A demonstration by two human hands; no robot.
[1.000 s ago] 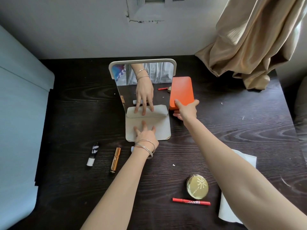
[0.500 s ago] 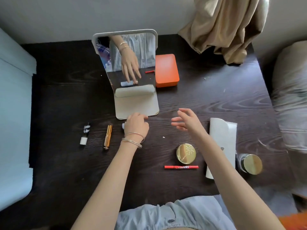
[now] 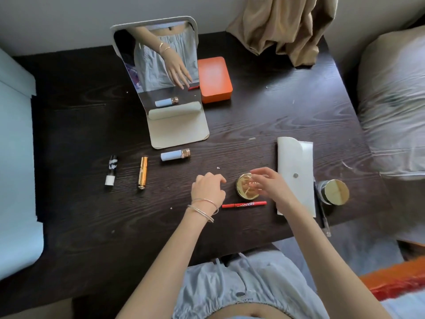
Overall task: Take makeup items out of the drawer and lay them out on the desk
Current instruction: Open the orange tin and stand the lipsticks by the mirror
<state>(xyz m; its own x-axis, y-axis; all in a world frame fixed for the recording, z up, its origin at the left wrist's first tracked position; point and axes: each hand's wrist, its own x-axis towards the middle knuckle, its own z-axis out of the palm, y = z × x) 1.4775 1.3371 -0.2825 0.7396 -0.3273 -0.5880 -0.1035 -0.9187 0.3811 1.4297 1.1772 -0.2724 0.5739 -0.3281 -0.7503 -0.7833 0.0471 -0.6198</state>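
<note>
On the dark desk (image 3: pixel 264 125) lie a black-and-white tube (image 3: pixel 111 170), a gold lipstick (image 3: pixel 143 172), a pale blue tube with a rose-gold cap (image 3: pixel 175 155), a round gold compact (image 3: pixel 244 188) and a red pen (image 3: pixel 243 204). My right hand (image 3: pixel 272 184) is blurred, its fingers spread just over the compact's right half; whether they touch it is unclear. My left hand (image 3: pixel 208 188) rests on the desk left of the compact, fingers curled, holding nothing. No drawer is in view.
A standing mirror (image 3: pixel 161 65) with a cream base is at the back, with an orange box (image 3: pixel 215 79) to its right. A white pouch (image 3: pixel 295 173), a gold-lidded jar (image 3: pixel 334 192) and a dark pencil (image 3: pixel 322 212) lie near the right edge. A beige curtain (image 3: pixel 282 24) hangs behind.
My right hand left the orange box and came back over the gold compact. My left hand drew away from the mirror base toward me, uncovering the blue tube. The view tilted down.
</note>
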